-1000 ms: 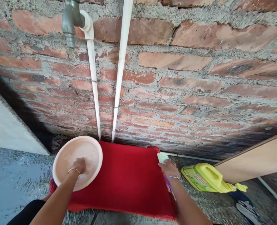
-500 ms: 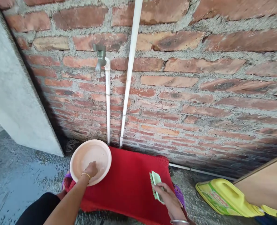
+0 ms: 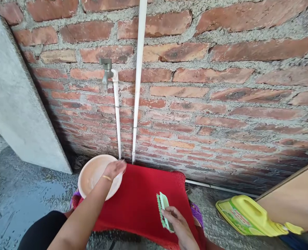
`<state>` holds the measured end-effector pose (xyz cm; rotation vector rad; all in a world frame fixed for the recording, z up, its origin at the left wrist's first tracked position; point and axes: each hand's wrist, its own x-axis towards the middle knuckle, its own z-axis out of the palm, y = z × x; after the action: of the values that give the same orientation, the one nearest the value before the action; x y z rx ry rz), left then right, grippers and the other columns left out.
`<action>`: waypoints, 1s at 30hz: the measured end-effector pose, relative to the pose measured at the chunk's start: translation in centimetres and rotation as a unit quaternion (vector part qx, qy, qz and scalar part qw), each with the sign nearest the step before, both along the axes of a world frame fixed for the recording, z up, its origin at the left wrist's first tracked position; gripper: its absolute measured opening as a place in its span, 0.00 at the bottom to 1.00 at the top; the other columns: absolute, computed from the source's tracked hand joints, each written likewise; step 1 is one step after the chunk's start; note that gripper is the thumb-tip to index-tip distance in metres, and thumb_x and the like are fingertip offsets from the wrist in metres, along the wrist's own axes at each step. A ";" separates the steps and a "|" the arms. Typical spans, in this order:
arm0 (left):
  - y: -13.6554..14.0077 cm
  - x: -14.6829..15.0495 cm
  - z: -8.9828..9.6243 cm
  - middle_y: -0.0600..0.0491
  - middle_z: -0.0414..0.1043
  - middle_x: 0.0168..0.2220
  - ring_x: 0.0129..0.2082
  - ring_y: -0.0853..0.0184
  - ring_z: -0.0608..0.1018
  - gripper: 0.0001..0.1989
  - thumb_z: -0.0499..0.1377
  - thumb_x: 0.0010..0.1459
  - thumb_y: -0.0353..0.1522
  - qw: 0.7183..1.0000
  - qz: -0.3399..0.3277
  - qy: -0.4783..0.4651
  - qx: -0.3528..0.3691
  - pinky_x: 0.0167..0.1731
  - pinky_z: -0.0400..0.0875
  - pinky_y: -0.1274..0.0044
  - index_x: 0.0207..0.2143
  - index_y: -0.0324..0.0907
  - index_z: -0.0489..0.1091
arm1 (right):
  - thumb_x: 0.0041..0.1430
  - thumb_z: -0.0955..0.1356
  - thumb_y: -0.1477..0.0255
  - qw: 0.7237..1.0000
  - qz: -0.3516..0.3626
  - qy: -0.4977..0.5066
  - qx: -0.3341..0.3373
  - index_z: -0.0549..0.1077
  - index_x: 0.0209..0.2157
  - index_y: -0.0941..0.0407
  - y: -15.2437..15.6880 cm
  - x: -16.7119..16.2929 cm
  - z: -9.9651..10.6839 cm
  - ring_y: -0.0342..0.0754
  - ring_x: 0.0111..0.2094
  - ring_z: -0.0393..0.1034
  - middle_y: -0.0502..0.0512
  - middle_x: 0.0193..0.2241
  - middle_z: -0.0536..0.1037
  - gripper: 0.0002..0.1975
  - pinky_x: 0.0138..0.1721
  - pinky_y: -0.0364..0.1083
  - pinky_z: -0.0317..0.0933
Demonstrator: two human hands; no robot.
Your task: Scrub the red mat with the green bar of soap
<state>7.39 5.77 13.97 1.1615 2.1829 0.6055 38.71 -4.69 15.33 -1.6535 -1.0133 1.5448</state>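
My left hand (image 3: 114, 169) is over the right rim of a pale pink plastic basin (image 3: 91, 173), its fingers stretched out towards the red cloth and a little blurred; I see nothing held in it. A red cloth (image 3: 138, 198) is spread out under both hands, and the basin stands by its left end. In my right hand (image 3: 176, 222) is a pale green scrubbing brush (image 3: 164, 210), gripped between thumb and fingers just above the cloth. The green bristles face left.
A metal tap (image 3: 106, 71) on a white pipe and a taller white pipe (image 3: 138, 86) run along the brick wall (image 3: 190, 90). A concrete slab (image 3: 26, 93) leans at left above wet floor (image 3: 31, 198). At right lies a yellow jug (image 3: 250, 215) near a tan board (image 3: 294, 198).
My left hand has come up out of the basin and moved right, over its rim. The right hand with the brush has shifted slightly left in view, and the view itself has moved a little.
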 end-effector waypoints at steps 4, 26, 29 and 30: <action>5.1 1.5 5.6 0.42 0.73 0.48 0.44 0.67 0.78 0.20 0.42 0.67 0.37 0.912 0.006 -0.387 0.134 0.45 0.76 0.73 0.55 0.38 0.61 | 0.34 0.72 0.55 0.999 0.026 0.013 -0.020 0.66 0.22 0.53 -0.3 -0.8 -0.9 0.42 0.20 0.61 0.44 0.16 0.67 0.19 0.23 0.41 0.55; -7.2 -5.4 -5.0 0.40 0.38 0.70 0.65 0.40 0.52 0.33 0.51 0.59 0.38 0.903 -0.226 0.191 -0.311 0.51 0.60 0.47 0.66 0.52 0.46 | 0.46 0.72 0.65 0.846 0.283 -0.419 0.169 0.73 0.34 0.51 9.1 -15.8 -10.4 0.47 0.38 0.66 0.53 0.40 0.69 0.11 0.34 0.42 0.56; -7.3 -6.0 -5.7 0.39 0.38 0.69 0.65 0.37 0.51 0.35 0.53 0.58 0.42 0.900 -0.210 0.199 -0.327 0.50 0.58 0.44 0.66 0.54 0.46 | 0.49 0.70 0.66 0.847 0.265 -0.441 0.134 0.73 0.35 0.51 9.7 -11.9 -10.7 0.47 0.39 0.67 0.52 0.40 0.68 0.10 0.38 0.43 0.58; -7.4 -6.0 -6.0 0.38 0.38 0.69 0.65 0.36 0.52 0.36 0.54 0.57 0.43 0.901 -0.206 0.199 -0.326 0.50 0.58 0.43 0.66 0.54 0.46 | 0.50 0.70 0.66 0.848 0.250 -0.451 0.123 0.73 0.35 0.51 9.8 -9.7 -10.8 0.48 0.39 0.68 0.52 0.40 0.68 0.10 0.39 0.44 0.58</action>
<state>1.40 -1.61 8.02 1.3642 2.0839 -0.5591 29.04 5.15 4.58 -2.0454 -2.1683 0.7683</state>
